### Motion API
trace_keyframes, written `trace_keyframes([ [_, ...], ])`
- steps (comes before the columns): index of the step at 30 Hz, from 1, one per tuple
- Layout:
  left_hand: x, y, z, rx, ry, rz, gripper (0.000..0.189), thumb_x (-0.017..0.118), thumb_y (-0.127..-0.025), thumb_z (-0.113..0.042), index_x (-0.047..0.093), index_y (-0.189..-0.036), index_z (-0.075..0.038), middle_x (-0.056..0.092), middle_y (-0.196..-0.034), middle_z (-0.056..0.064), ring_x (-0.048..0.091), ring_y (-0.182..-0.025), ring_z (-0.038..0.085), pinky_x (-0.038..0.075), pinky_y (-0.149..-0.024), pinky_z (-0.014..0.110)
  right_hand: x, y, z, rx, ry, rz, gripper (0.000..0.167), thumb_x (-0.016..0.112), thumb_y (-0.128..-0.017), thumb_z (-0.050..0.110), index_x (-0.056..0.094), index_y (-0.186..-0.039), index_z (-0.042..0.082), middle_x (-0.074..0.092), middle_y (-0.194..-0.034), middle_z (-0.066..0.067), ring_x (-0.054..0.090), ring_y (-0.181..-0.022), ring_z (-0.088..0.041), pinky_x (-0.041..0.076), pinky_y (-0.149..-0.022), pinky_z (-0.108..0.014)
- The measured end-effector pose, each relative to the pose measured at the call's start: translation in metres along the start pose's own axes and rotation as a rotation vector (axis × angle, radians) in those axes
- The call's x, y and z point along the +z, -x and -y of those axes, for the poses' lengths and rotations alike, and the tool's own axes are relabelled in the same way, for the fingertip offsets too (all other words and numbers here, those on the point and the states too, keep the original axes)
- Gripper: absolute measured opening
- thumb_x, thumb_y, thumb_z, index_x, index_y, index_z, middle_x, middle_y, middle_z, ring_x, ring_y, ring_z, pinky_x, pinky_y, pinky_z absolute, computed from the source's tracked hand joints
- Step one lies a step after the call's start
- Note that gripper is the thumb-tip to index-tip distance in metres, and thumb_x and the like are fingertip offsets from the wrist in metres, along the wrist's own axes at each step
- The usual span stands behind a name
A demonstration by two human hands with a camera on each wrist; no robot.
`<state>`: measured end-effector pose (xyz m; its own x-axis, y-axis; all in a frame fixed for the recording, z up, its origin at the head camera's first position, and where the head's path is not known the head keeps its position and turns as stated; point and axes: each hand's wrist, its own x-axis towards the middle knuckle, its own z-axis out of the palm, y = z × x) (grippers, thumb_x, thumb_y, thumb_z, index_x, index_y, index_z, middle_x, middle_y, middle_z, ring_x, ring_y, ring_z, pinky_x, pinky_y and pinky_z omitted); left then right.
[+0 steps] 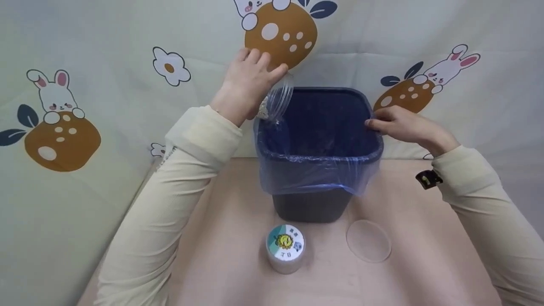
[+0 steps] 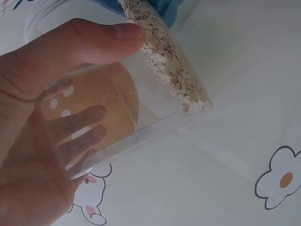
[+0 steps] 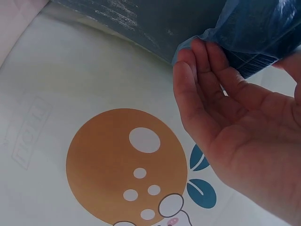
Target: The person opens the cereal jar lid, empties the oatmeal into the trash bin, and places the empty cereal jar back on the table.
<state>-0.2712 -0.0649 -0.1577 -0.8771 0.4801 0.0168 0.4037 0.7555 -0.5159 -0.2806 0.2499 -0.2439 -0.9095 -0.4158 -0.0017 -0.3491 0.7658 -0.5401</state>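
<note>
1 pale cloth (image 1: 119, 46) spans the far side, printed with 3 orange fruits (image 1: 63, 144), each topped by 1 white rabbit (image 1: 57, 93). Before it lies 1 pinkish table (image 1: 225, 255), and at the table's far middle stands 1 dark bin (image 1: 310, 208), upright, with 1 blue bag (image 1: 314, 176) folded over its rim. The person's 2 cream sleeves (image 1: 140, 221) reach in from the near left and near right. The right hand (image 1: 406, 125) grasps the bin's right rim, its fingers (image 3: 193, 96) against the blue bag outside. The left hand (image 1: 246, 87) grips 1 clear jar (image 1: 284, 100), thumb (image 2: 94, 40) on 1 side and fingers on the other; the jar is tilted at the bin's far left, mouth facing right. Nearer, 1 labelled tub (image 1: 286, 257) stands upright just beside the bin, and 1 clear disc (image 1: 368, 241) lies flat to the tub's right. 1 small black object (image 1: 429, 179) shows beside the right cuff. Pale flakes (image 2: 169, 61), too many to count, line the jar's lower side.
</note>
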Motion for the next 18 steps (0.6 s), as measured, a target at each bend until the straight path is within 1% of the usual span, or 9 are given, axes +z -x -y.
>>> trace_keyframes([
  [6, 0.0024, 0.0021, 0.0002, 0.001, 0.016, -0.045, 0.095, 0.083, -0.062, -0.009, 0.028, -0.139, -0.015, 0.039, -0.131, 0.021, 0.035, -0.122, 0.039, 0.024, -0.107, 0.047, 0.0011, -0.0003, -0.0013, -0.033, 0.011, -0.02, 0.028, 0.05, -0.1, 0.021, 0.064, -0.097, -0.003, 0.061, -0.085, -0.006, 0.052, -0.077, -0.02, 0.043, -0.071, -0.033],
  [13, 0.0036, 0.003, -0.0002, 0.005, 0.016, -0.079, 0.092, 0.082, -0.063, -0.007, 0.03, -0.138, -0.015, 0.04, -0.131, 0.021, 0.036, -0.122, 0.039, 0.024, -0.107, 0.047, 0.0016, 0.0001, -0.0003, -0.006, 0.009, -0.021, 0.03, 0.051, -0.1, 0.022, 0.065, -0.101, -0.004, 0.063, -0.088, -0.008, 0.052, -0.078, -0.021, 0.043, -0.071, -0.034],
  [18, 0.0059, 0.0034, -0.0001, 0.007, 0.023, -0.101, 0.091, 0.082, -0.062, -0.007, 0.031, -0.136, -0.014, 0.04, -0.13, 0.02, 0.036, -0.122, 0.039, 0.024, -0.108, 0.047, 0.0019, 0.0004, 0.0003, -0.011, 0.007, -0.023, 0.031, 0.051, -0.1, 0.022, 0.065, -0.103, -0.005, 0.064, -0.09, -0.009, 0.053, -0.079, -0.021, 0.043, -0.071, -0.032],
])
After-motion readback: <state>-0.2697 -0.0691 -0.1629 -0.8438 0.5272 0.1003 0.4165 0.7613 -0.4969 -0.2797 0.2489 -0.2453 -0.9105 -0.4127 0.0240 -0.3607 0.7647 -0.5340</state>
